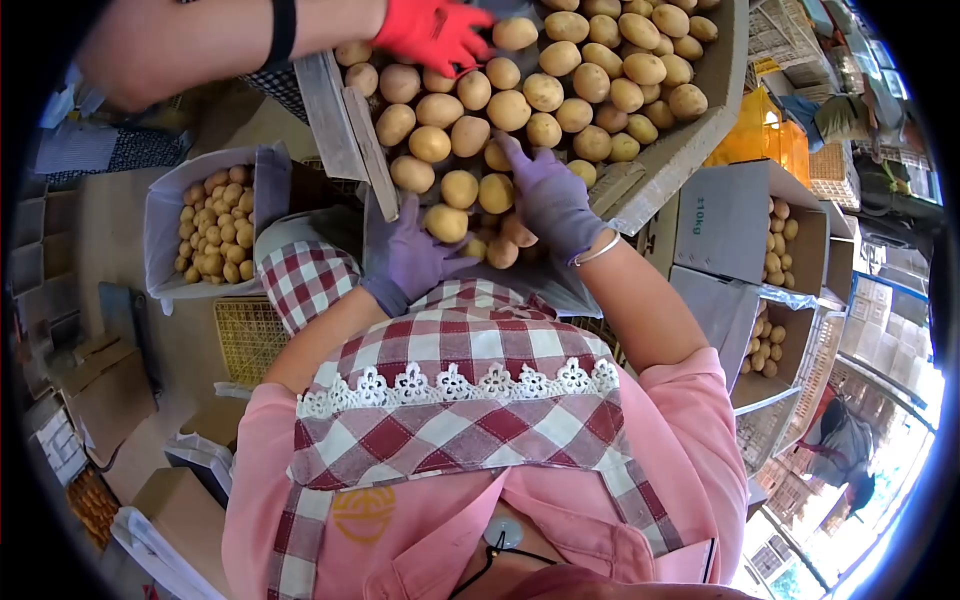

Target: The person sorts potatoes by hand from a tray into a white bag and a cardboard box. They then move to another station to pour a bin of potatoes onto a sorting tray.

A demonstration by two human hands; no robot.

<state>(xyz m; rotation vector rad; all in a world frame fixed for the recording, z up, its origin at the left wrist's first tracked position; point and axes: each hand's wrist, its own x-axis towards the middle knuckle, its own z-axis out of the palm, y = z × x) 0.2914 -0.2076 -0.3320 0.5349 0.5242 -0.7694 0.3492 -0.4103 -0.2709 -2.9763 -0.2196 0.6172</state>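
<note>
My left hand, in a purple glove, is at the near end of a sloping tray of potatoes. Its fingers are spread beside a yellow potato, which lies between thumb and forefinger. My right hand, gloved alike, reaches over the potatoes with its fingers stretched out. One fingertip touches a potato. Under and beside the right palm are more potatoes, partly hidden by it. Neither hand is wrapped round a potato.
Another person's red-gloved hand works among the potatoes at the upper left. A lined box of potatoes stands left, above a yellow crate. Cardboard boxes with potatoes are stacked right. A wooden board edges the tray.
</note>
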